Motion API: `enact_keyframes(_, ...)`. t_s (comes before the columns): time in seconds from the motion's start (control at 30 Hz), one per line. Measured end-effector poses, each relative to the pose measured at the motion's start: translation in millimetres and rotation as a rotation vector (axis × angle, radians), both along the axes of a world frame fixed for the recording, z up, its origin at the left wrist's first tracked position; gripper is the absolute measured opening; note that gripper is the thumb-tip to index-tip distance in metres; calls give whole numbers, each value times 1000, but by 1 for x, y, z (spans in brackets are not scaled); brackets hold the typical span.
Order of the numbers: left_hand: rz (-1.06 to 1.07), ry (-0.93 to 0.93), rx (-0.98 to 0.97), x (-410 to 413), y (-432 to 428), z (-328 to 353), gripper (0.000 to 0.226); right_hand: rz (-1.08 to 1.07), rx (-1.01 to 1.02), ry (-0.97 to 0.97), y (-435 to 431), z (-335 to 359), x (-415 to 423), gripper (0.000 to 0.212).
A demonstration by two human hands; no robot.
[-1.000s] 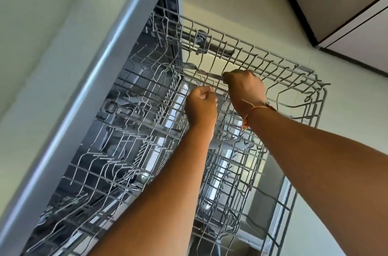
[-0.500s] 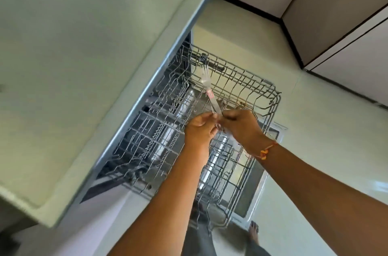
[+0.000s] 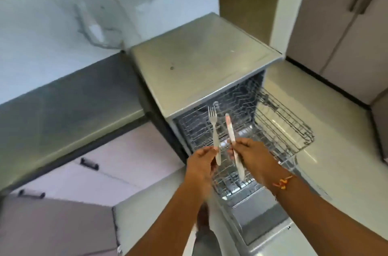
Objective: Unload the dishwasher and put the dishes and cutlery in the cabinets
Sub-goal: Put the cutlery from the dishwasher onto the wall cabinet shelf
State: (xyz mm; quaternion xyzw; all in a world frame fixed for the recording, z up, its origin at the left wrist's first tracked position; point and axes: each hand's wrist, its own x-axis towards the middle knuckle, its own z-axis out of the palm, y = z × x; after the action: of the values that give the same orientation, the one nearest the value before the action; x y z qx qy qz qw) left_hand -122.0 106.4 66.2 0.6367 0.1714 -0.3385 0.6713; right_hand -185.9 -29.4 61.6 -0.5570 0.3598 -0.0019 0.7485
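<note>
My left hand (image 3: 200, 161) pinches a silver fork (image 3: 214, 130) by its handle, tines pointing up. Just to its right, my right hand (image 3: 251, 156) grips a table knife (image 3: 231, 132), blade upward and handle hanging below the fingers. Both hands are held up in front of the open dishwasher (image 3: 201, 60). Its upper wire rack (image 3: 283, 127) is pulled out to the right and looks bare. The lowered door (image 3: 262, 220) lies beneath my forearms.
A steel counter (image 3: 69, 106) runs to the left of the dishwasher, with pale drawers and dark handles (image 3: 89, 164) below it. Tall cabinets (image 3: 340, 35) stand at the right. Light floor tiles (image 3: 327, 157) lie open to the right of the rack.
Both hands rose out of the rack with the cutlery and parted: fork in the left, knife in the right. The view pulled back and up, showing the whole dishwasher.
</note>
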Motion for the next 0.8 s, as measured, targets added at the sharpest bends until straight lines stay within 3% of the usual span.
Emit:
enact_keyframes(0.23,328,-267,19,-43,149,77,10,340,78,-138,108,66,34,23)
enact_keyframes(0.47,730,-487,97,-84,323,141,13,701,60,-329,290,166,44,9)
enact_keyframes(0.67,1047,-698,159,-142,461,225,8,939,211,-511,457,241,45,17)
enact_keyframes(0.8,1137,-813,295,-175,530,270,9,1099,286,-604,541,292,28,21)
